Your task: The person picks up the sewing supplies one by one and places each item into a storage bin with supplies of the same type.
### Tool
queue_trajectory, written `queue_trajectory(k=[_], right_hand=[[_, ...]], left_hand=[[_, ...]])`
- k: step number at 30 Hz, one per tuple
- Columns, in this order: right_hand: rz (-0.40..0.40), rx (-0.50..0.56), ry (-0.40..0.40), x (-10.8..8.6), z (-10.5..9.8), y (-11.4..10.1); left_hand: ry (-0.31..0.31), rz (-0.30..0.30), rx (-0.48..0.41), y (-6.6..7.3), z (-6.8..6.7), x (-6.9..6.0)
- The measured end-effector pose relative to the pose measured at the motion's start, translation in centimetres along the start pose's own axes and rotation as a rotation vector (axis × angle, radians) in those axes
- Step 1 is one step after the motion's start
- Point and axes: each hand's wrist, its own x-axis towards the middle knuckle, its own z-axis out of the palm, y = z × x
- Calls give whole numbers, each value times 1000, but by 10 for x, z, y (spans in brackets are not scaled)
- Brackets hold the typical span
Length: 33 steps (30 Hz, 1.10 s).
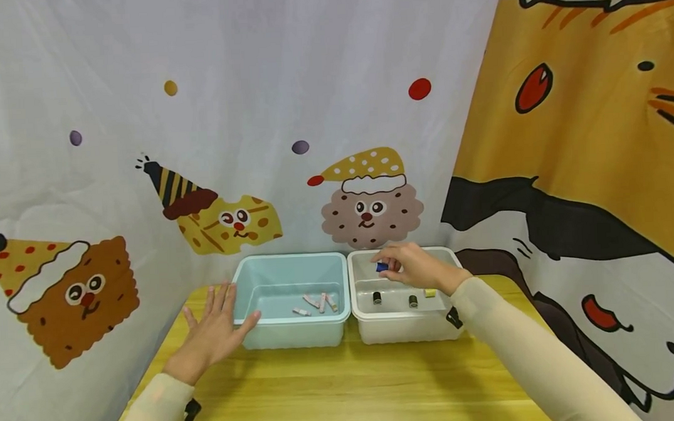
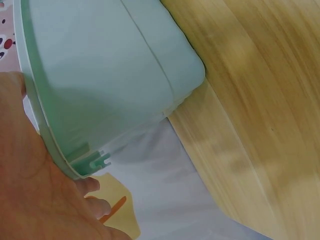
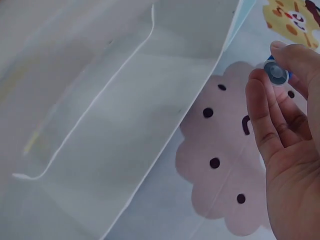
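Observation:
My right hand pinches a small blue cylinder between thumb and fingers above the white bin. In the right wrist view the cylinder shows a pale, greyish round end. Two small dark cylinders and a small yellow piece lie on that bin's floor. My left hand, fingers spread, is at the left rim of the light blue bin. Its thumb lies near the front corner, and the left wrist view shows the palm along the rim. Several small pale pink sticks lie inside.
Both bins stand side by side at the back of a wooden table. Behind them hangs a white curtain printed with cartoon snacks. An orange and white cartoon print covers the right side.

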Motion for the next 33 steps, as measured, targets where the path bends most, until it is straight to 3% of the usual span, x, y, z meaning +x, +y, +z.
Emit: queue_trajectory(k=[14, 33], right_hand=[[64, -50, -21, 9, -13, 26], [122, -18, 5, 11, -22, 49]], left_hand=[[-4, -4, 12, -3, -6, 2], [-7, -1, 2, 1, -6, 2]])
